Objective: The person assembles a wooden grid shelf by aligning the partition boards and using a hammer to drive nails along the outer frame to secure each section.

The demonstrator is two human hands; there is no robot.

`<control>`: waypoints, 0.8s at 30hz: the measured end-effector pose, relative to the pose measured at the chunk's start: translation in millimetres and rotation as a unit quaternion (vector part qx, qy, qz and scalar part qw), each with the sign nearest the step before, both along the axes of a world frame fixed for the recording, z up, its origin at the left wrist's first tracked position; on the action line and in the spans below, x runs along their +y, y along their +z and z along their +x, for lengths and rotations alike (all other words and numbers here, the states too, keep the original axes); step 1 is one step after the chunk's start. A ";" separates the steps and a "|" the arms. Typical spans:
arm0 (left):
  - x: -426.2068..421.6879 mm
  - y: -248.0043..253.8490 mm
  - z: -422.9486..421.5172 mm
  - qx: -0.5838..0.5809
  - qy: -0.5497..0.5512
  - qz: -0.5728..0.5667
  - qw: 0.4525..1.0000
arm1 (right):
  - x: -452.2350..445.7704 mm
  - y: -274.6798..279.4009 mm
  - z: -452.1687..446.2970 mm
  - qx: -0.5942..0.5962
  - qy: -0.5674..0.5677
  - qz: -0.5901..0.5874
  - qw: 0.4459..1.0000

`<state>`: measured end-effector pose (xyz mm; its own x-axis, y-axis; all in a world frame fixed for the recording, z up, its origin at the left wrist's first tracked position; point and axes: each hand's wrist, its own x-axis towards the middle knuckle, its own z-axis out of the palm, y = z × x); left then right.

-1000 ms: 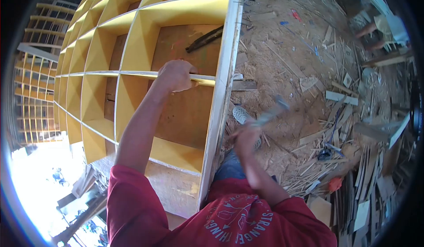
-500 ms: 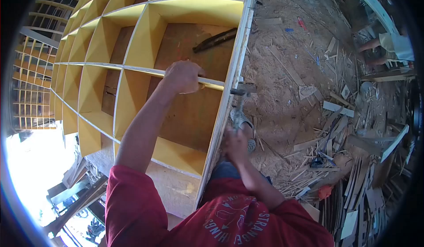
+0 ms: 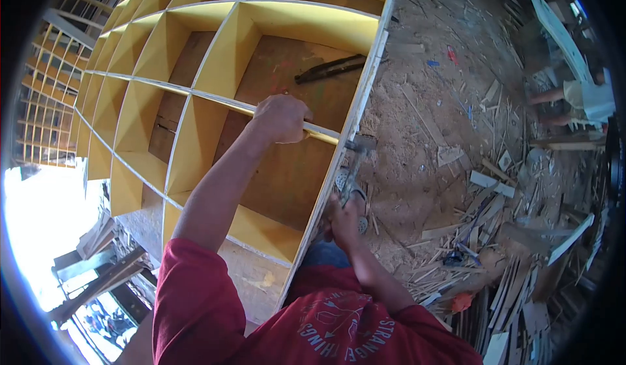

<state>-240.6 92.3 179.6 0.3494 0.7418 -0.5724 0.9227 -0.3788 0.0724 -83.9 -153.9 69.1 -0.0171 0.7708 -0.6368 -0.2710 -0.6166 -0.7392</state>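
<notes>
a: anyone getting a clean look at the hammer [image 3: 357, 148]? kinda smeared, and the right hand [image 3: 343, 223] covers its grip.

b: nah. left hand [image 3: 282, 118] has fingertips tucked out of sight, yellow grid frame [image 3: 225, 58] runs off the top, other person [image 3: 575, 97] is mostly blur.

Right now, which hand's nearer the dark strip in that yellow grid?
Left hand, gripping the divider near the dark strip; right hand, farther off, holds a hammer outside the grid.

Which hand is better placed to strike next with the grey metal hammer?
Right, probably: the right hand holds the hammer, its head beside the pale wooden edge board; the left hand grips the yellow wooden divider.
</notes>
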 end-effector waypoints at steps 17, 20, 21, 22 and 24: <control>3.8 -18.9 -22.3 -0.089 0.045 -0.021 0.995 | 60.3 -133.0 232.8 -0.255 -0.008 -0.154 0.955; 6.0 -17.9 -22.5 -0.098 0.031 -0.015 0.995 | 80.2 -129.2 237.0 -0.249 -0.030 -0.168 0.953; 6.8 -16.7 -22.9 -0.107 0.039 -0.023 0.993 | 87.8 -131.9 236.0 -0.252 -0.042 -0.173 0.951; 8.6 -15.3 -23.0 -0.118 0.045 -0.030 0.992 | 96.4 -133.7 237.8 -0.256 -0.056 -0.177 0.949; 12.8 -10.8 -22.7 -0.135 0.054 -0.058 0.988 | 109.1 -137.4 236.3 -0.320 0.004 -0.113 0.941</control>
<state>-263.3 105.1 168.8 0.4234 0.7176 -0.5530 0.8983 -0.2532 0.3592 152.4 -44.7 -68.2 0.4198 0.6161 -0.6664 0.1902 -0.7777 -0.5992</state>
